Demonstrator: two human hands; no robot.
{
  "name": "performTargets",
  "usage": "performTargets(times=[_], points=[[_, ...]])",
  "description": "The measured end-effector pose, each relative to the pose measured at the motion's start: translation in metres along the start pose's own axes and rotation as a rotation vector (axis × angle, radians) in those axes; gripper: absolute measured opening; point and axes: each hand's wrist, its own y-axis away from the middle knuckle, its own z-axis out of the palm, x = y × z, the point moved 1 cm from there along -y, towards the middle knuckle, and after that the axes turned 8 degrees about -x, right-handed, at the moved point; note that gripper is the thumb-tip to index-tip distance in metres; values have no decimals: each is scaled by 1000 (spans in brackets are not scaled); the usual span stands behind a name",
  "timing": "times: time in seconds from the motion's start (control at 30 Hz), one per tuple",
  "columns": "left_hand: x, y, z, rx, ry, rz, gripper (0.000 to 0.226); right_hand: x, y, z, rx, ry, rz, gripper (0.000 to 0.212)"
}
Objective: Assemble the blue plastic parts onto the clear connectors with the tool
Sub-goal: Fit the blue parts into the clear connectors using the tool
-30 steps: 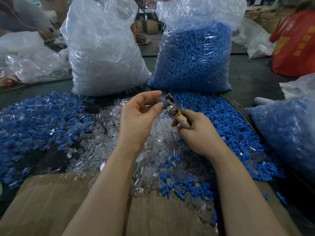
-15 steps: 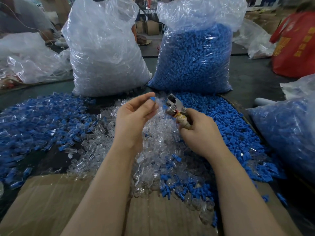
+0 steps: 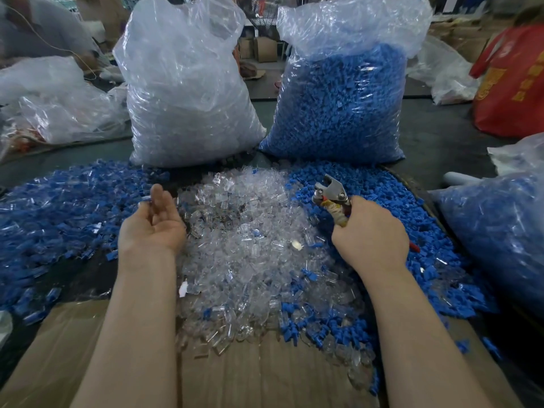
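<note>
The right hand (image 3: pixel 369 237) grips the tool (image 3: pixel 332 198) by its wrapped handles, fingers curled round them, the metal head sticking up and away past the knuckles with its jaws parted a little. Under and beyond that grip lies the loose heap of blue parts (image 3: pixel 382 201), with a full blue bag (image 3: pixel 341 107) standing further out from the tool's head.

The left hand (image 3: pixel 151 228) is palm up, fingers loosely extended and slack. At its fingertips sits a small blurred blue-and-clear piece (image 3: pixel 146 199), possibly an assembled connector leaving the fingers; whether it touches them is unclear. Outward from this hand spreads the mixed pile (image 3: pixel 59 207) of blue and clear pieces.

Between the two hands, and running back under both forearms, is the heap of clear connectors (image 3: pixel 250 245), lying partly on cardboard (image 3: pixel 265 378). Beyond the left fingertips stands the clear bag (image 3: pixel 188 98). Past the right wrist, to the outside, sits another bag (image 3: pixel 500 231) of blue and clear pieces.
</note>
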Motion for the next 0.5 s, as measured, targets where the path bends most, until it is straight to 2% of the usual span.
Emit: performTargets(times=[0.2,0.27,0.3,0.37,0.5], points=[[12,-3,-5,-61,79,55,27,4,1,-1,-31,53,90,20],[12,-5,-5,-94,12,35,29,5,2,0,-65,72,98,21],[11,-6,-4,-110,-90,26,27,5,2,0,-89,79,101,21],[7,-8,-1,-147,-438,4,20,4,3,0,-131,79,108,22],[-13,3,4,-282,-1367,49,12,3,4,-3,-162,99,106,22]])
